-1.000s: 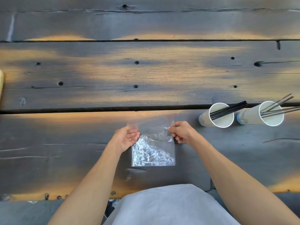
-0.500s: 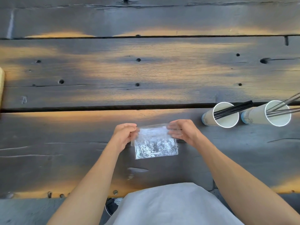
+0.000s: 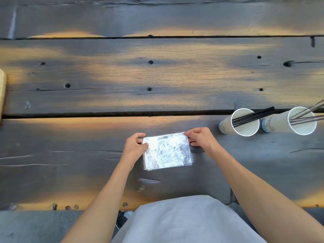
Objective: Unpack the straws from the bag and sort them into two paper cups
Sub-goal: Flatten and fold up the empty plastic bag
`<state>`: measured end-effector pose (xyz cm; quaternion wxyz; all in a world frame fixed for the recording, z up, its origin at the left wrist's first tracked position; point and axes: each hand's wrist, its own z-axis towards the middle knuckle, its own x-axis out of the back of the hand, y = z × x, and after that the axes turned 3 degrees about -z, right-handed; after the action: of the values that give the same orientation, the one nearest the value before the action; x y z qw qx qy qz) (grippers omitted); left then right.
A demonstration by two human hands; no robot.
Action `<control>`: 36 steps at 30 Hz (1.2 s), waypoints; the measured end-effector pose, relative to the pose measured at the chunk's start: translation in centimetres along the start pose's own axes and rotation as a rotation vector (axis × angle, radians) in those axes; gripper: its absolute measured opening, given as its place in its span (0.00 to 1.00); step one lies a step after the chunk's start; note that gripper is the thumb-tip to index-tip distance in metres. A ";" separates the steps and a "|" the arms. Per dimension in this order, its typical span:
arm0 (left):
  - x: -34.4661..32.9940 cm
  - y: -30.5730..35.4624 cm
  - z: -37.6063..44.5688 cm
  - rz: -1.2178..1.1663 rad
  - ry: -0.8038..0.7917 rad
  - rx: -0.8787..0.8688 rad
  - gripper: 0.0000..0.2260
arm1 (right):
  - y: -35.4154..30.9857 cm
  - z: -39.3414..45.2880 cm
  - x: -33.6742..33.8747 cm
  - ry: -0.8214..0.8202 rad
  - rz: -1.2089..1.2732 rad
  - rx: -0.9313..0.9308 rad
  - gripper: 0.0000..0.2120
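A clear, crinkled plastic bag [image 3: 167, 151] lies folded flat on the dark wooden table, straight in front of me. My left hand [image 3: 135, 145] pinches its upper left corner and my right hand [image 3: 199, 139] pinches its upper right corner. No straws show inside the bag. At the right stand two white paper cups. The nearer cup [image 3: 242, 122] holds several black straws [image 3: 254, 115]. The farther cup [image 3: 298, 121] holds several grey straws [image 3: 308, 114] that run off the right edge.
The plank table [image 3: 157, 76] has gaps between boards and small knot holes. A pale wooden object [image 3: 2, 92] pokes in at the left edge. The table's front edge runs just before my white-clothed lap [image 3: 189, 221].
The bag's top part has been folded down over its lower half, so it is now shorter and doubled. Both hands moved closer to the fold line at the corners.
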<state>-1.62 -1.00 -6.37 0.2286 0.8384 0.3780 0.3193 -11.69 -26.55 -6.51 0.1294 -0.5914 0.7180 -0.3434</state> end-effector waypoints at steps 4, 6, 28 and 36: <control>0.1 -0.7 -0.6 0.018 0.018 -0.018 0.15 | 0.4 0.0 -0.2 0.023 -0.126 0.044 0.06; 0.1 -1.0 -0.9 0.050 0.025 -0.036 0.17 | 0.5 0.0 -0.4 0.033 -0.176 0.061 0.08; -4.3 -2.6 -4.3 0.181 0.101 -0.095 0.13 | -0.3 -3.6 -6.5 -0.088 -0.267 0.005 0.11; -3.8 -2.1 -4.0 -0.039 0.212 0.128 0.11 | 0.9 -3.7 -5.8 0.065 -0.321 -0.040 0.14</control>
<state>-7.39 -2.16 -6.28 0.1395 0.8053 0.4356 0.3771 -13.00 -19.78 -5.68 0.0378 -0.6896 0.6248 -0.3642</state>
